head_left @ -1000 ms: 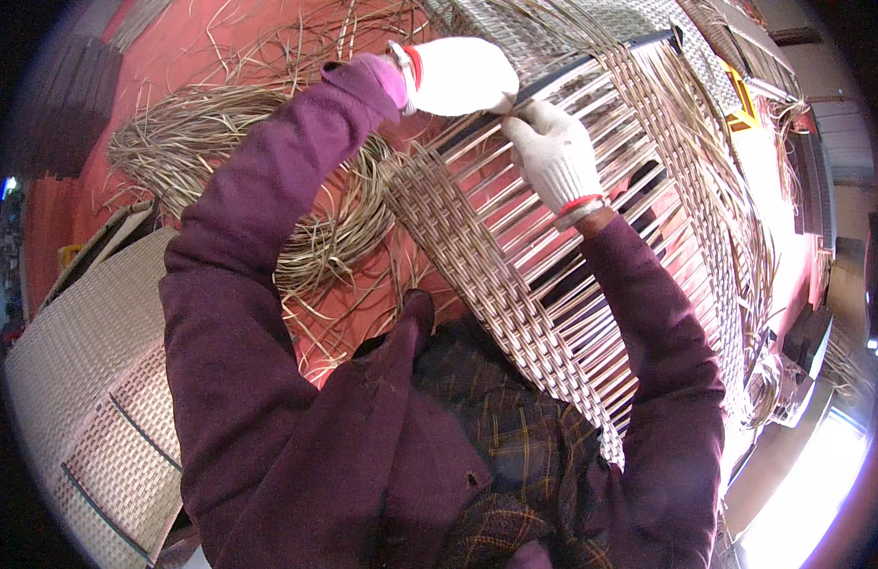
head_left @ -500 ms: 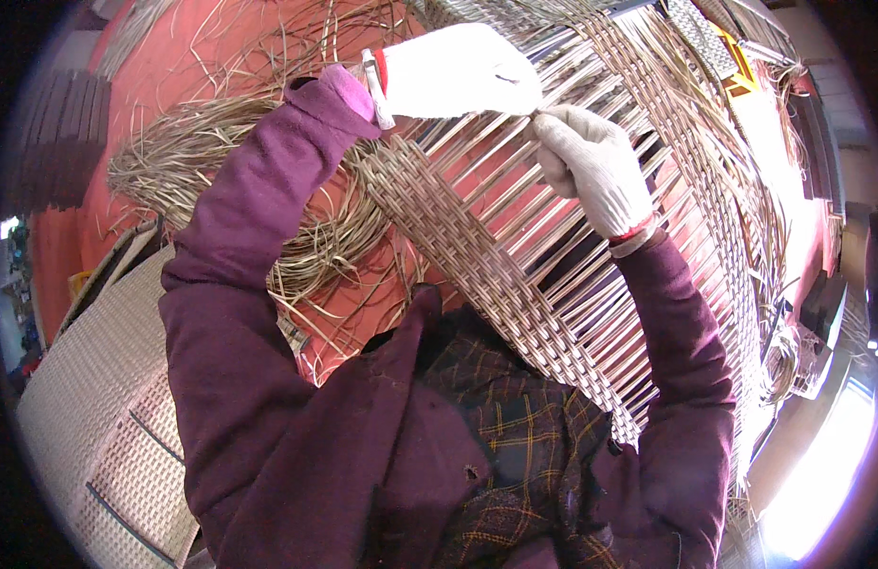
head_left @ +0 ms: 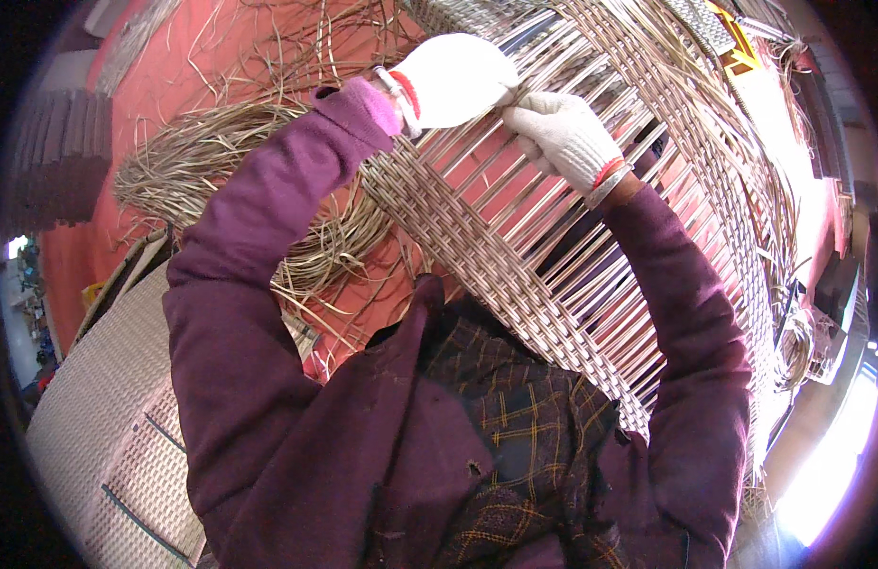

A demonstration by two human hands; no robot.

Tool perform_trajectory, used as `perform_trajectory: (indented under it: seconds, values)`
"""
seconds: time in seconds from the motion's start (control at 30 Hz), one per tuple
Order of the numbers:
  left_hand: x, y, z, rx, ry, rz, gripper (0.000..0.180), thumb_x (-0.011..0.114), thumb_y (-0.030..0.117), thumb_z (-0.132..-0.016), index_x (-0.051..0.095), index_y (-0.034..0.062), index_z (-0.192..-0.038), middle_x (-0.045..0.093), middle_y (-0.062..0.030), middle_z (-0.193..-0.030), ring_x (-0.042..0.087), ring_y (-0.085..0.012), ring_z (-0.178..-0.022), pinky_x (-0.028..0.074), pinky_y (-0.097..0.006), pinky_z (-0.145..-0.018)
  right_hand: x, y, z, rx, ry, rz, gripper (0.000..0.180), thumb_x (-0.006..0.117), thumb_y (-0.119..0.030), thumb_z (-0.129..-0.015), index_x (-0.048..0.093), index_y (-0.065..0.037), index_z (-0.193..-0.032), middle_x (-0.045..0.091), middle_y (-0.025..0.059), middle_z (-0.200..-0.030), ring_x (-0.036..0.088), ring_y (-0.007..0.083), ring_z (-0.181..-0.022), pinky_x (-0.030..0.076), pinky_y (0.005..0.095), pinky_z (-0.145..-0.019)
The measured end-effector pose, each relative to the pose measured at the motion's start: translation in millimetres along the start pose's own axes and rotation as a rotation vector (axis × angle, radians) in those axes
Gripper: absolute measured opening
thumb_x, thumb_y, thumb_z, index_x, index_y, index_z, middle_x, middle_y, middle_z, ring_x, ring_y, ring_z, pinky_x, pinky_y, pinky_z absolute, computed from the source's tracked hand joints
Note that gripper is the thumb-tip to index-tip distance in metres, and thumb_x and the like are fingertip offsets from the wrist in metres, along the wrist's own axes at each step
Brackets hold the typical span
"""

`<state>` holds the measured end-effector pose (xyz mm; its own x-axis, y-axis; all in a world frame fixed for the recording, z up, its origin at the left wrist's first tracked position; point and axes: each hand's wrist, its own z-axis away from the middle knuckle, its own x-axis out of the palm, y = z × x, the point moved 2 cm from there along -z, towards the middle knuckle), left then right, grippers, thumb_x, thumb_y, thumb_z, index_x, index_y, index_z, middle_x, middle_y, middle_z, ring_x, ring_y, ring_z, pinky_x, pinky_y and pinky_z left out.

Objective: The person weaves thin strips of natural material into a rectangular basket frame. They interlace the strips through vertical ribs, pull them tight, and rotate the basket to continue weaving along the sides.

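A large woven panel (head_left: 500, 264) of flat brown-beige strands slants in front of me, with long loose strands (head_left: 515, 204) bridging the gap between its two dense bands. Over its upper part my gloved hands meet, fingertips close together. My left hand (head_left: 458, 83), washed out by glare, is closed toward the meeting point; what it grips is hidden. The white-gloved right hand (head_left: 564, 140) comes from the right with fingers curled, its thumb and forefinger pinched on a thin weaving strand (head_left: 517, 96).
Left of the panel, a big tangled bundle of strands (head_left: 221, 152) lies on a red surface (head_left: 164, 71). A finished woven sheet (head_left: 97, 379) stands at lower left. Dark stacked slats (head_left: 59, 142) are at far left, a yellow frame (head_left: 738, 52) at upper right.
Both hands have shifted slightly left and stay together at their fingertips. The left hand has come a little lower, and the right a little higher. The view has tilted slightly.
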<state>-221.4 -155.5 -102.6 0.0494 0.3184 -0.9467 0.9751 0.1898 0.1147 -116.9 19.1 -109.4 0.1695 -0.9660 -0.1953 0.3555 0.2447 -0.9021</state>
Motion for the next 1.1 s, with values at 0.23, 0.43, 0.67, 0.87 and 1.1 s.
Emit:
perform_trajectory:
  seconds: [0.23, 0.43, 0.67, 0.87, 1.1]
  values:
    - [-15.8, 18.3, 0.2, -0.15, 0.009, 0.579, 0.026, 0.063, 0.019, -0.105, 0.075, 0.0038, -0.122, 0.077, -0.0135, -0.118, 0.076, -0.0301, -0.102, 0.061, -0.039, -0.091, -20.9, -6.7, 58.4, -0.11, -0.045, -0.355, 0.026, 0.065, -0.027, -0.109, 0.071, -0.005, -0.094, 0.049, -0.0065, -0.065, 0.038, 0.0034, -0.053, 0.03, 0.0223, -0.048]
    - [-11.1, 48.2, -6.4, 0.058, 0.195, -0.176, 0.018, 0.065, 0.014, -0.095, 0.075, 0.0088, -0.109, 0.072, -0.0116, -0.092, 0.073, -0.0284, -0.084, 0.059, -0.043, -0.076, -23.1, 5.5, 65.3, 0.12, 0.234, -0.082, 0.043, 0.06, -0.023, -0.107, 0.065, 0.001, -0.142, 0.066, 0.0004, -0.077, 0.061, 0.0081, -0.058, 0.05, 0.0242, -0.054]
    - [19.8, 61.7, -9.4, -0.053, 0.041, 0.024, 0.013, 0.07, 0.019, -0.093, 0.073, 0.0086, -0.101, 0.071, -0.0108, -0.094, 0.072, -0.0317, -0.088, 0.059, -0.044, -0.077, -17.9, 15.3, 46.6, -0.028, 0.0, 0.217, 0.03, 0.061, -0.023, -0.102, 0.075, 0.002, -0.095, 0.068, 0.004, -0.067, 0.065, 0.0126, -0.054, 0.054, 0.03, -0.054]
    - [-5.1, 74.7, -8.2, -0.036, 0.201, 0.325, 0.029, 0.07, 0.015, -0.097, 0.074, 0.0033, -0.124, 0.075, -0.0133, -0.11, 0.074, -0.0291, -0.093, 0.06, -0.038, -0.081, -27.8, 13.7, 77.9, 0.03, -0.028, -0.429, 0.021, 0.068, -0.025, -0.107, 0.075, -0.005, -0.101, 0.049, -0.007, -0.065, 0.041, 0.0024, -0.054, 0.032, 0.0218, -0.048]
    - [-6.4, 93.3, -14.7, 0.273, 0.288, 0.02, 0.024, 0.072, 0.011, -0.091, 0.075, 0.0026, -0.113, 0.074, -0.0137, -0.102, 0.073, -0.0295, -0.088, 0.059, -0.039, -0.078, -38.0, 20.9, 117.5, 0.117, 0.276, -0.132, 0.034, 0.062, -0.019, -0.106, 0.071, 0.004, -0.129, 0.064, 0.0007, -0.072, 0.059, 0.0075, -0.056, 0.05, 0.0233, -0.053]
